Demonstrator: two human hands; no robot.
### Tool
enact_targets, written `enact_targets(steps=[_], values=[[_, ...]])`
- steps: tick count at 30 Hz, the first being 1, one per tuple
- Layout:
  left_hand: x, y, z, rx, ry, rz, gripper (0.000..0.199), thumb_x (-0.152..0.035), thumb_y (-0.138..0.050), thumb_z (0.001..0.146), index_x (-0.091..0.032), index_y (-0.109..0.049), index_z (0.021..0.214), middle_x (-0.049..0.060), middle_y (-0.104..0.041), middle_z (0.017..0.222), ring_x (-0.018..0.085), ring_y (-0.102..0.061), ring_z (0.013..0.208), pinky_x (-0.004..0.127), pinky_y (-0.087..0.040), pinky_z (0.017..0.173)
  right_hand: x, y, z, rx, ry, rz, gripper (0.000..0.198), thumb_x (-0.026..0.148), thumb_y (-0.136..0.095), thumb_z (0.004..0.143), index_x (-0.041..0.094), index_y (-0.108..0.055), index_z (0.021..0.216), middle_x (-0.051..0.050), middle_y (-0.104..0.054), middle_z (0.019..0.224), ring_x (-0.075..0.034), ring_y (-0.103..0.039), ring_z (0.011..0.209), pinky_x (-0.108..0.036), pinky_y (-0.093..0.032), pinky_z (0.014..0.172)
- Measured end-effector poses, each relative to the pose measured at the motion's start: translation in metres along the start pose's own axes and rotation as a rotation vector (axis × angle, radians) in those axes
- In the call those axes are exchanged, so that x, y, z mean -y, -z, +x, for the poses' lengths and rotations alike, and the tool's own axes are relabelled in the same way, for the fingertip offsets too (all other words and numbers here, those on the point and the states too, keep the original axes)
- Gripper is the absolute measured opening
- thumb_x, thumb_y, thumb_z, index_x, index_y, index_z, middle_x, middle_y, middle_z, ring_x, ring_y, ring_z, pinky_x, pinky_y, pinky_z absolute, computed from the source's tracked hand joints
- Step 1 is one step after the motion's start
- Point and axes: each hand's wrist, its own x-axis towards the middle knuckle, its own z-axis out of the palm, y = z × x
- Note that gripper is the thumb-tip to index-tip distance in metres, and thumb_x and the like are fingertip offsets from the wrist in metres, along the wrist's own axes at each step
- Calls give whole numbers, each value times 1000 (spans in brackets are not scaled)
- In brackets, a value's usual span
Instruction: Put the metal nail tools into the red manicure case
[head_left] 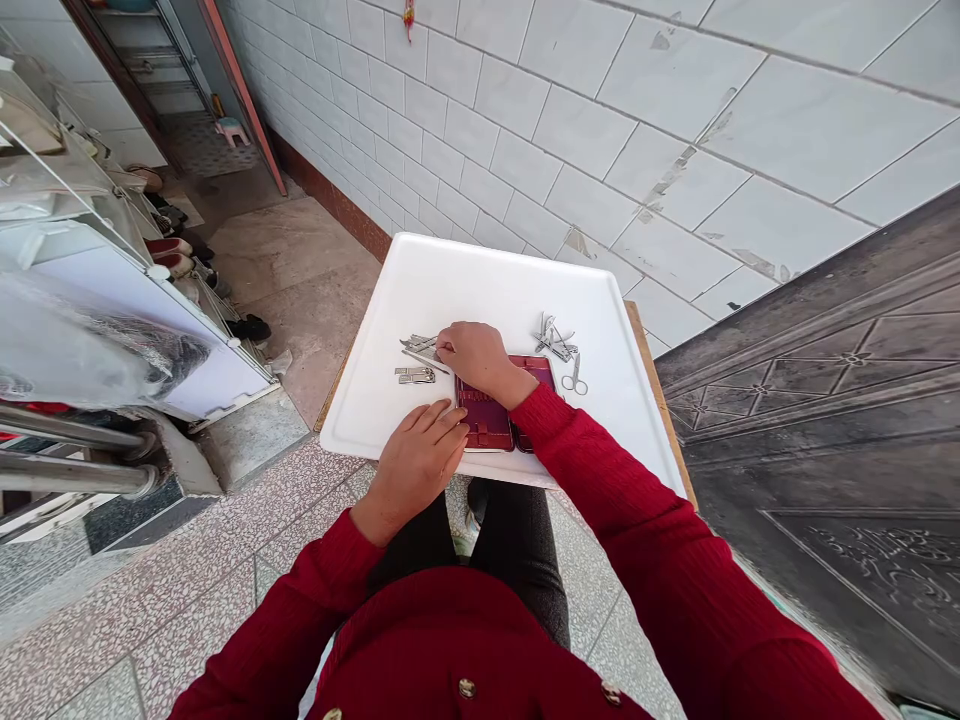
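The left hand (421, 455) lies palm down with its fingers extended, the fingertips at the left edge of the case. The right hand (480, 358) reaches across the case, fingers bent inward at the tools to the left; whether it grips one cannot be told, its fingertips being partly hidden.

In order of size: the tiled wall (570, 130) forms the far side, and a dark carved panel (840, 420) stands to the right. The white surface (517, 275) occupies the centre, before the seated person's legs. At the left is a rack (135, 290), with shoes (171, 252) along its far part.

The case (491, 425), dark red and unfolded, lies at the near middle of the surface; the right wrist and sleeve cover part of it. Right of its far end lies a metal cluster (553, 338), with small scissors (575, 380) just nearer. Left of the case, flat tools (420, 343) lie farthest, a thin rod (426, 361) comes next, and clippers (415, 375) lie nearest.
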Motion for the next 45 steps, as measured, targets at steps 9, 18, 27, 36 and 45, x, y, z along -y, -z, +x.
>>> enact_targets(steps=[9,18,27,36,45], values=[[0,0,0,6,0,-10,21,-15,-57,103,-17,-73,117,10,-78,128,29,-70,126,48,-57,107,-7,-2,8,-56,-8,52,30,17,-50,99,19,-80,101,-8,-77,107,-21,-64,92,-32,-35,70],[0,-1,-1,10,-10,6,20,-15,-58,103,-15,-73,116,10,-78,127,30,-69,126,48,-57,105,-9,-7,14,-54,51,63,25,17,-53,96,19,-79,97,-7,-76,109,-20,-65,93,-32,-37,71],[0,-1,-2,31,18,-22,24,-16,-56,104,-19,-74,119,10,-77,129,29,-69,128,48,-57,106,3,8,17,64,48,-51,29,18,-52,97,16,-81,102,-13,-79,111,-24,-69,97,-32,-43,76],[0,-1,-2,19,23,-37,24,-15,-56,104,-19,-75,119,11,-77,130,28,-69,128,48,-57,108,15,5,37,111,119,-195,34,10,-53,95,10,-78,118,-24,-77,111,-34,-72,107,-39,-51,86],[1,-1,-3,8,10,-17,22,-16,-57,104,-16,-74,118,11,-77,130,29,-69,127,49,-57,107,4,15,50,152,53,3,19,16,-69,84,14,-82,97,-15,-80,92,-30,-74,92,-35,-54,79]])
